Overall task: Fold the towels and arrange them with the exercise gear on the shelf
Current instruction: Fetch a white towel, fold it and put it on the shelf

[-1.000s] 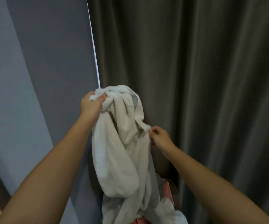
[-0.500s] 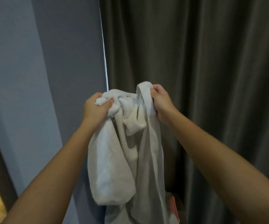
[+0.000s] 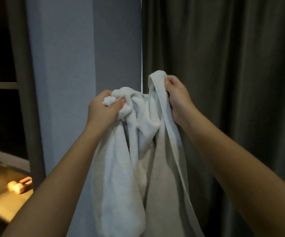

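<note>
Curtain (image 3: 223, 82) behind; left hand (image 3: 102, 110) fingers clench towel (image 3: 121, 168) bunch, right hand (image 3: 177, 98) fingers pinch edge.

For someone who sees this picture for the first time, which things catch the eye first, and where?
A white towel hangs bunched in the middle, held up by both hands: the left hand grips a crumpled wad, the right hand holds a hemmed edge higher. A dark pleated curtain fills the right side, and a small lit object, too blurred to identify, glows at lower left.
</note>
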A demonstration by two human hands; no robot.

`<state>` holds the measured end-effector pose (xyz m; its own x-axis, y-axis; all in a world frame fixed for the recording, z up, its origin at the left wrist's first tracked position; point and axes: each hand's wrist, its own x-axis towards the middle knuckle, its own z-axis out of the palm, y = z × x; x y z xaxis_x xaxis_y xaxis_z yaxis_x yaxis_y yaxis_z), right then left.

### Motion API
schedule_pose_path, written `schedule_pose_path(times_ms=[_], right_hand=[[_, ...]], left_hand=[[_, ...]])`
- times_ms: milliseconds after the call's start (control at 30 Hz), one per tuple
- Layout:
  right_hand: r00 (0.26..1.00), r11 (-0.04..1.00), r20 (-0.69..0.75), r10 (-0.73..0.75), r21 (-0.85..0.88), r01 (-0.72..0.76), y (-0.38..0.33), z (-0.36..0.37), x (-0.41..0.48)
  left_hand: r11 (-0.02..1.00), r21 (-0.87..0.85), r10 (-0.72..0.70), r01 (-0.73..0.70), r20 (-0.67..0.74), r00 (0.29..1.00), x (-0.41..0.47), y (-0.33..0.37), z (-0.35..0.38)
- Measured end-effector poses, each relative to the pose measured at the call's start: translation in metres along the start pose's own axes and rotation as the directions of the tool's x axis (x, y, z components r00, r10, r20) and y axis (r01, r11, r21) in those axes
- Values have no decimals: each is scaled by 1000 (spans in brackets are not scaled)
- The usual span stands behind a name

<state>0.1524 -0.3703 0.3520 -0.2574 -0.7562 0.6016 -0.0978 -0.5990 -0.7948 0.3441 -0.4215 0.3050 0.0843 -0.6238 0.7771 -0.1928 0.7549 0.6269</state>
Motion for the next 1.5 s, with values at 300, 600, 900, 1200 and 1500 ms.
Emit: schedule_pose_path(times_ms=[300,600,900,1200,1500], right_hand=[[975,969,194,105,199,-144,35,82,-27],[930,912,340,141,321,-256,107,210,-45],[915,881,361,180,356,-313,193,346,-31],[885,898,411,218,271,-346,252,445,-32],[836,876,473,277,235,-422,321,521,-27]], left_hand=[[996,87,-13,15,-26,1000,-12,-24,-75],[990,131,-74,61,97,993,-6,-107,-188],[980,149,-164,131,235,958,38,-221,-292],[963,181,-242,201,247,938,50,-310,-365],[905,177,-409,386,122,904,53,-388,-408]])
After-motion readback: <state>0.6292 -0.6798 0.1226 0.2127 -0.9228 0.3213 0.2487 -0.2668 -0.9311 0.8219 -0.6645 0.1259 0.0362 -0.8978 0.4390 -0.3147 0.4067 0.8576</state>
